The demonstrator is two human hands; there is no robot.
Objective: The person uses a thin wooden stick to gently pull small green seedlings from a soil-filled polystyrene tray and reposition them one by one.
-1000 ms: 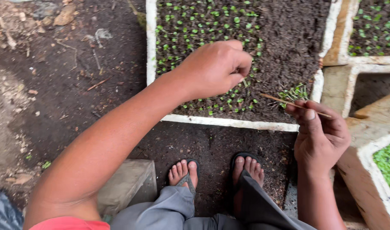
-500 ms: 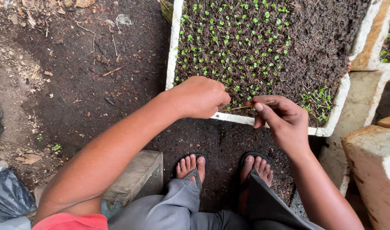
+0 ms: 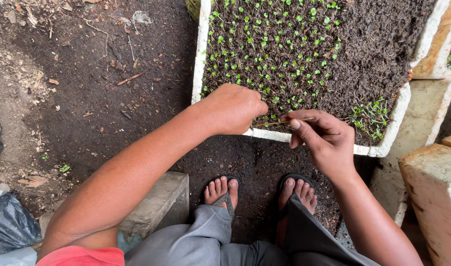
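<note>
A white foam tray (image 3: 202, 59) full of dark soil holds rows of tiny green seedlings (image 3: 269, 49). My left hand (image 3: 233, 109) is closed at the tray's near edge, fingertips pinched low over the soil; what it pinches is hidden. My right hand (image 3: 324, 140) grips a thin wooden stick (image 3: 279, 121) that points left toward the left hand's fingertips. A loose clump of seedlings (image 3: 368, 116) lies in the tray's near right corner.
Bare dark earth with twigs and leaf litter lies left of the tray. Other foam trays (image 3: 432, 182) stand at the right. A concrete block (image 3: 156, 202) sits under my left arm, a black plastic bag (image 3: 9, 224) at lower left. My sandalled feet (image 3: 255, 192) rest below the tray.
The view swung so the tray sits further right. My left hand dropped from mid-tray to the near edge. My right hand moved left, bringing the stick's tip up to the left fingertips.
</note>
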